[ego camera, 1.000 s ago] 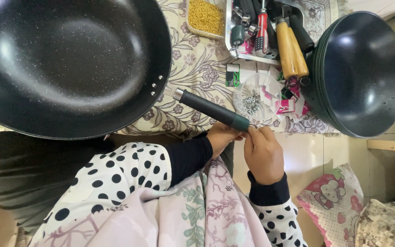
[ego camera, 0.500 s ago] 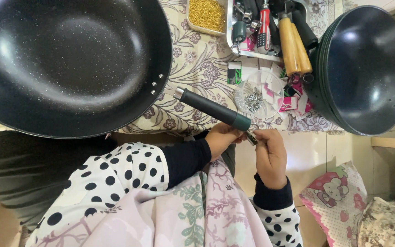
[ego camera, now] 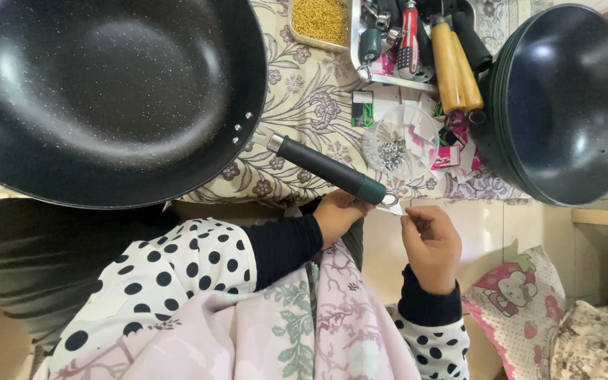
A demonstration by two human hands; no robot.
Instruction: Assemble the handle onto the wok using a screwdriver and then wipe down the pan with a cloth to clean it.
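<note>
Right hand (ego camera: pixel 431 243) lowered, pinching tag | left hand (ego camera: pixel 339 214) grips handle (ego camera: pixel 328 169) end

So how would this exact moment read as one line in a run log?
left hand: steadies wok handle end | right hand: pinches small piece beside metal ring | wok: on floral cloth | stacked woks: right

Free room: the gap below the desk (ego camera: pixel 304 105) edge, around both hands. Obstacles: wok (ego camera: pixel 100 91) filling the left, its handle (ego camera: pixel 328 169) crossing the middle, stacked pans (ego camera: pixel 564 105) on the right, tool tray (ego camera: pixel 416 42) and clear dish (ego camera: pixel 399 144) between.
</note>
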